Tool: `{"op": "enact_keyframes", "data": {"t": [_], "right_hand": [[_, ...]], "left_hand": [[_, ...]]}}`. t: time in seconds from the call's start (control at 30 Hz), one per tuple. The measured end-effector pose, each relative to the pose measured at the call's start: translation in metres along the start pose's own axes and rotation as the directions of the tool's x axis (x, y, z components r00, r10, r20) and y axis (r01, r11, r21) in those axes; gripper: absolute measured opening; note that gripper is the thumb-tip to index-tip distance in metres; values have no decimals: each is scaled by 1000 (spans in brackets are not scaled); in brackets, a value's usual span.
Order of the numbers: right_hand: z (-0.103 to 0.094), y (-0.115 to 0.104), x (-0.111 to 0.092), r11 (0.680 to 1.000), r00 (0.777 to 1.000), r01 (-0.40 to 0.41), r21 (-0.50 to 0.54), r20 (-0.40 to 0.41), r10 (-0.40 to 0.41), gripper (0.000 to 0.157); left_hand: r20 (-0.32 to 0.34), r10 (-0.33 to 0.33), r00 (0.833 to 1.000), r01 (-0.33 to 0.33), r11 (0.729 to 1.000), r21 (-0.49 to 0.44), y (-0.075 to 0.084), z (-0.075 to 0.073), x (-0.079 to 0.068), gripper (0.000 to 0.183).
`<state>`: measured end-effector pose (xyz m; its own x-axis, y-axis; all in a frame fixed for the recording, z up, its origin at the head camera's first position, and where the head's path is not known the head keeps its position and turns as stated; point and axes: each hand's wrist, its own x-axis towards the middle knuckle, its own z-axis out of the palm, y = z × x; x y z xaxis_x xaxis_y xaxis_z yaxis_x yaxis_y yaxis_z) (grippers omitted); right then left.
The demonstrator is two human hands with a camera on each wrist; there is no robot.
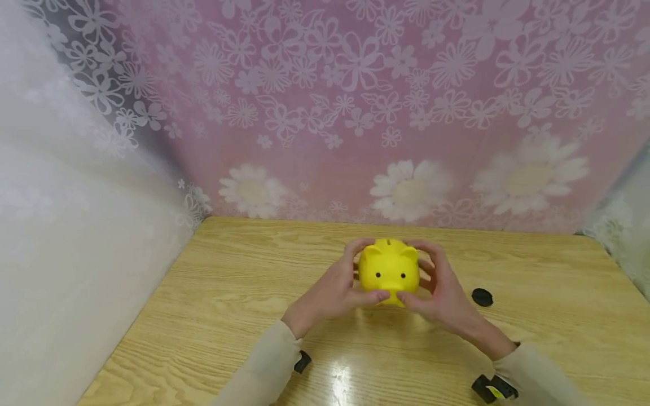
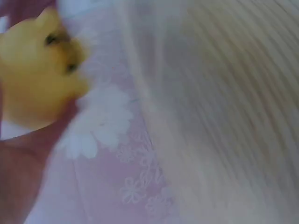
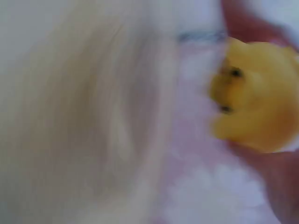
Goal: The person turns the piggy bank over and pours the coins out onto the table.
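A yellow piggy bank (image 1: 389, 265) with two black dot eyes and a coin slot on top faces the head camera. My left hand (image 1: 345, 282) grips its left side, thumb across the lower front and fingers round the back. On the other side my right hand (image 1: 442, 287) holds it the same way, the thumb tips close together under the snout. The left wrist view shows the piggy bank (image 2: 37, 70) blurred at the left edge. In the right wrist view the piggy bank (image 3: 266, 98) appears blurred at the right. Its underside is hidden.
A round black cap-like disc (image 1: 482, 297) lies on the wooden table (image 1: 228, 293), right of my right hand. A pink curtain (image 1: 315, 113) with white flowers hangs behind the table's back edge. Pale fabric (image 1: 76, 242) hangs along the left side.
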<state>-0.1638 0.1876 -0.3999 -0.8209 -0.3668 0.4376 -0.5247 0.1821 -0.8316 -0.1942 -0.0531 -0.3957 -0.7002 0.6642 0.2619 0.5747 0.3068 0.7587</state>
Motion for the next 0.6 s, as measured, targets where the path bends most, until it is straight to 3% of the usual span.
{"op": "enact_keyframes", "data": {"t": [0.03, 0.07, 0.1, 0.13, 0.17, 0.2, 0.23, 0.3, 0.5, 0.57, 0.6], "right_hand": [[0, 2, 2, 974, 977, 207, -89, -26, -210, 67], [-1, 3, 4, 908, 918, 383, -170, -38, -395, 66], [-2, 4, 7, 829, 847, 508, -233, -37, -530, 66], [-2, 4, 9, 755, 783, 588, -288, -31, -622, 65], [-2, 3, 10, 699, 733, 637, -324, -24, -679, 63], [-2, 2, 11, 669, 705, 663, -337, -21, -709, 61], [-1, 2, 12, 654, 692, 674, -344, -18, -722, 60], [0, 2, 12, 650, 691, 674, -352, -11, -722, 59], [0, 9, 8, 671, 737, 624, -401, 16, -676, 62], [0, 11, 6, 703, 772, 586, -403, 15, -635, 66], [0, 11, 5, 741, 805, 549, -386, 6, -594, 69]], "left_hand": [[-38, 146, 989, -140, 982, 127, 1, -2, 1, 83], [-64, 276, 959, -253, 936, 245, 1, -4, 1, 87], [-79, 387, 919, -337, 872, 355, 2, -7, 1, 89], [-79, 474, 877, -398, 808, 435, 2, -7, 1, 90], [-75, 528, 846, -434, 763, 479, 2, -8, 2, 91], [-74, 554, 829, -450, 739, 501, 2, -8, 2, 92], [-74, 563, 823, -453, 730, 512, 1, -8, 1, 93], [-70, 559, 826, -448, 727, 521, -1, -7, 0, 92], [-71, 513, 856, -411, 757, 508, -5, -5, -2, 93], [-82, 477, 875, -389, 793, 468, -6, -4, -2, 95], [-90, 439, 894, -361, 825, 436, -5, -4, -3, 95]]}}
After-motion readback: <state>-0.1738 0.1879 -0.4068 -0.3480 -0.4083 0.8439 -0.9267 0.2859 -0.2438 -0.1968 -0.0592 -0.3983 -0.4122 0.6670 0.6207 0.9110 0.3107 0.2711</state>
